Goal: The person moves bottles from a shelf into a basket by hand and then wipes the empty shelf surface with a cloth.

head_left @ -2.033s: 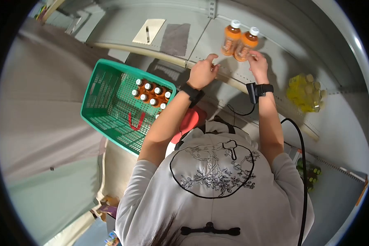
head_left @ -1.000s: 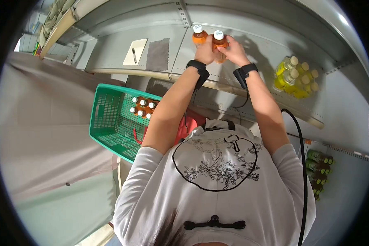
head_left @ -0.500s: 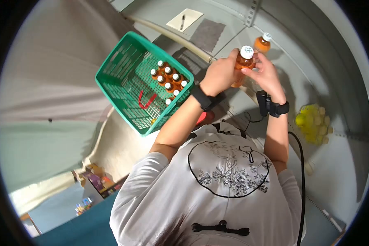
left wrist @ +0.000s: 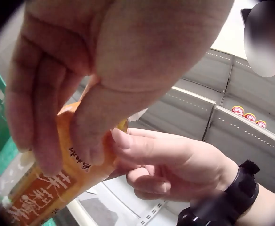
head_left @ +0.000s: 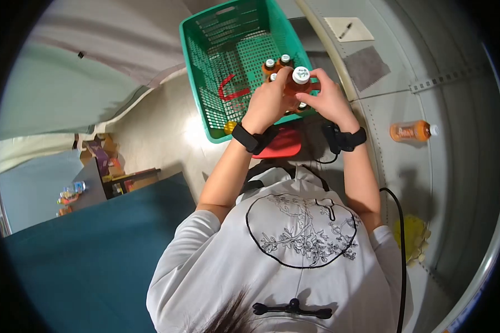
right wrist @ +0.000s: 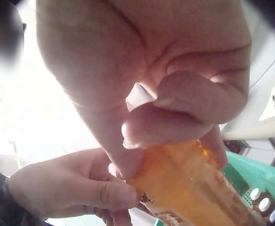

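Observation:
Both hands hold one orange bottle with a white cap (head_left: 301, 75) over the near right part of the green basket (head_left: 195, 83). The left hand (head_left: 268, 104) grips its side, and in the left wrist view those fingers curl round the orange label (left wrist: 76, 162). From the other side the right hand (head_left: 332, 102) pinches the bottle near its top with thumb and fingers; the right wrist view shows the bottle (right wrist: 184, 183) below that hand. Several more orange bottles (head_left: 269, 64) stand in the basket, partly hidden by the hands.
On the grey shelf at the right stand another orange bottle (head_left: 410, 131) and yellow bottles (head_left: 412, 238). Farther up the shelf lie a notepad (head_left: 361, 32) with a pen and a grey cloth (head_left: 368, 67). A red object (head_left: 283, 143) is below the basket. A black cable (head_left: 403, 250) hangs at the right.
Both hands took hold of one of the two shelf bottles and carried it from the shelf to over the basket. The view has turned, and the other bottle has stayed on the shelf.

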Action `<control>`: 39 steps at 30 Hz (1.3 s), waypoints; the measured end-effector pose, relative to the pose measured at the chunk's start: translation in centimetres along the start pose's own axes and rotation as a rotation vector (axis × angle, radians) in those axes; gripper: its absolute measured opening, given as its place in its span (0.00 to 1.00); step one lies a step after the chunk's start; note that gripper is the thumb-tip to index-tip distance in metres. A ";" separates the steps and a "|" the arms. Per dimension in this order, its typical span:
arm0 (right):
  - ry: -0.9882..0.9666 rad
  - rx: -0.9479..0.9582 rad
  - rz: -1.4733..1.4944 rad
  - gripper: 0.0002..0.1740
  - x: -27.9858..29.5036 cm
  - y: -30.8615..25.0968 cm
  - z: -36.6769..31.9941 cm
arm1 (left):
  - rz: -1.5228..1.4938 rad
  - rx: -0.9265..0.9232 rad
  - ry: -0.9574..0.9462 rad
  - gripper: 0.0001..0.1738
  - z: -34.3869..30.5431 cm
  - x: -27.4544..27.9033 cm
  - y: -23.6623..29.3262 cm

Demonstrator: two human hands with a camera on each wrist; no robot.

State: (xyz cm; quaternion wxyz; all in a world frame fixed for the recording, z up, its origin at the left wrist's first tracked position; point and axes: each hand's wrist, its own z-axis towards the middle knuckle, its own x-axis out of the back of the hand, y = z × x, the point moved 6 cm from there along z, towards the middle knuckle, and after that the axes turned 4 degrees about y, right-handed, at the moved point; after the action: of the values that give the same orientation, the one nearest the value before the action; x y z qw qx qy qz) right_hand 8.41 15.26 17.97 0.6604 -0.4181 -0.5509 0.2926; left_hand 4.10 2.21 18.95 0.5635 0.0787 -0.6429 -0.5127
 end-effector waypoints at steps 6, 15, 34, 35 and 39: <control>-0.128 -0.035 0.043 0.25 -7.9 3.1 4.2 | 0.039 0.138 -0.005 0.31 -0.1 1.2 -8.2; -0.236 -0.213 -0.044 0.29 -14.6 8.1 7.2 | 0.003 0.248 -0.073 0.30 0.6 -1.3 -16.8; -0.353 -0.472 -0.117 0.23 -21.6 21.5 6.7 | 0.044 0.337 -0.307 0.28 0.3 -11.6 -28.1; -0.366 -0.470 -0.161 0.24 -21.7 21.9 6.7 | 0.059 0.382 -0.348 0.28 0.3 -12.2 -28.6; -0.464 -0.546 -0.201 0.27 -22.9 22.7 7.1 | -0.137 0.393 -0.332 0.27 0.3 -13.9 -31.1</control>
State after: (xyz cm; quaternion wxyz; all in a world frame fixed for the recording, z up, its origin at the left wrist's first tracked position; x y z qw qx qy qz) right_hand -1.95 8.32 -12.62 0.4074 -0.4452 -0.7821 0.1555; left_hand -6.08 -2.49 -13.18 0.3882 0.1447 -0.8069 -0.4210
